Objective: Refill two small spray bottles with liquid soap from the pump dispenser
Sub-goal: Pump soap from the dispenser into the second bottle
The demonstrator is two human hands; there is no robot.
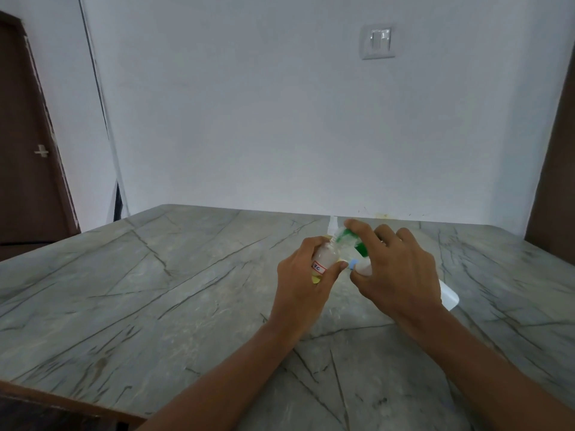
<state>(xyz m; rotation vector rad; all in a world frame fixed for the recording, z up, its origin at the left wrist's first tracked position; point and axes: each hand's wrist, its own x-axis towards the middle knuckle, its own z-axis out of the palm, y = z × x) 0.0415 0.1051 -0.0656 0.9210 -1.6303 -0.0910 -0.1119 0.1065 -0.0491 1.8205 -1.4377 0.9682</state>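
Observation:
My left hand (303, 286) grips a small clear spray bottle (326, 258) with a red-edged label, tilted with its open neck up and to the right. My right hand (401, 269) grips the pump dispenser (353, 241), a clear and green pump head on a white body (449, 297) that shows below my palm. Its index finger lies over the pump top. The pump's nozzle meets the small bottle's neck. A small white thing with a blue part (354, 264) shows between my hands; what it is I cannot tell.
Everything sits over a grey veined stone table (186, 290). A white spray top (333, 222) stands just behind my hands. A plain wall rises at the table's far edge, and a dark door stands at the left.

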